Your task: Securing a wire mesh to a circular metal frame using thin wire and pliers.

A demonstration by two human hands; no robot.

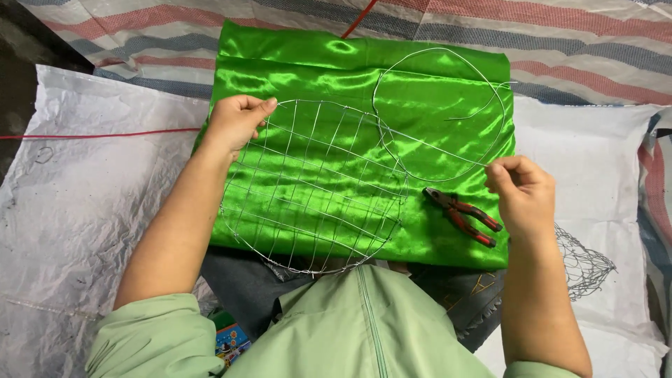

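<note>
Closest to me, the round wire grid (315, 185) lies flat on green satin cloth (364, 70) — my left hand (234, 122) pinches its upper rim. My right hand (518, 189) is closed on a loose wire (441, 150) that runs leftward to the grid. Pliers (463, 217) lie just left of my right hand.

The floor is covered by overlapping sheets: a striped tarpaulin (560, 42) in grey, red and white across the top, and 2 white woven plastic sheets, 1 on the left (77, 203) and 1 on the right (595, 161). A folded piece of shiny green satin cloth (315, 77) lies over them in the middle. A crumpled bit of wire netting (584, 266) rests on the right sheet. A thin red cord (98, 134), possibly string, crosses the left sheet.
</note>
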